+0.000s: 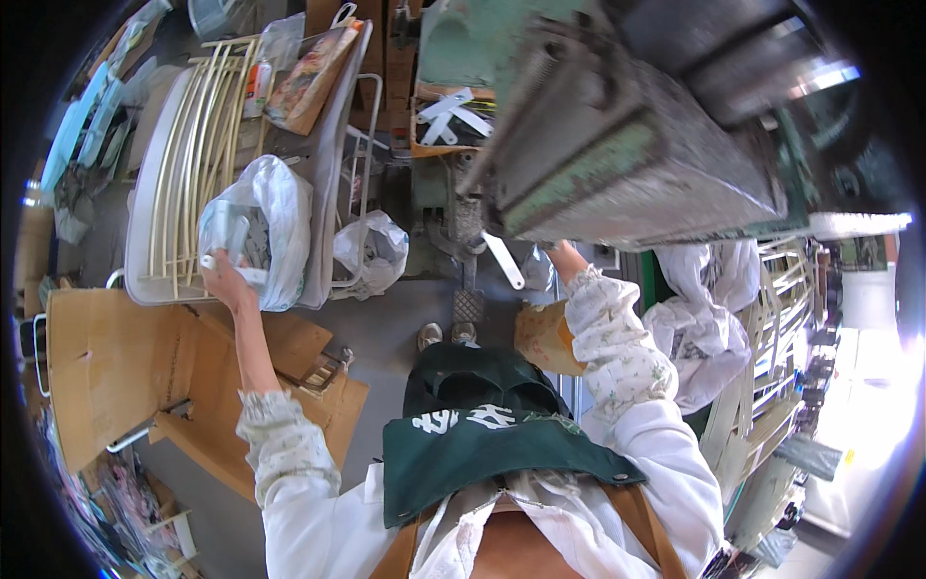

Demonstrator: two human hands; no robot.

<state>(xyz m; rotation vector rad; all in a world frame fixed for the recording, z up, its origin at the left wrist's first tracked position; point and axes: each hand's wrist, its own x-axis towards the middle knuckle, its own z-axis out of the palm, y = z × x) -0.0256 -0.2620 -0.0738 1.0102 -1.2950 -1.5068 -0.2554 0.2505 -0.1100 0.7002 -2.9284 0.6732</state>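
At the left, my left hand [228, 280] is at the mouth of a white plastic bag [287, 207], closed on a white flat strip [253, 276] whose ends show on both sides of the fingers. Grey pieces lie inside that bag. My right hand [567, 259] is raised beside the large green-grey machine [617, 174], which hides most of its fingers. Another white strip with a rounded, holed end [503, 261] juts from the machine toward me, a little left of my right hand; the two are apart.
An open box [453, 148] of white strips sits behind the machine's left side. Long brass-coloured rods [183, 183] lie on a tray at left. An open cardboard box [106, 347] stands below them. More bags [699, 328] and strips crowd the right. A pedal [469, 306] is by my feet.
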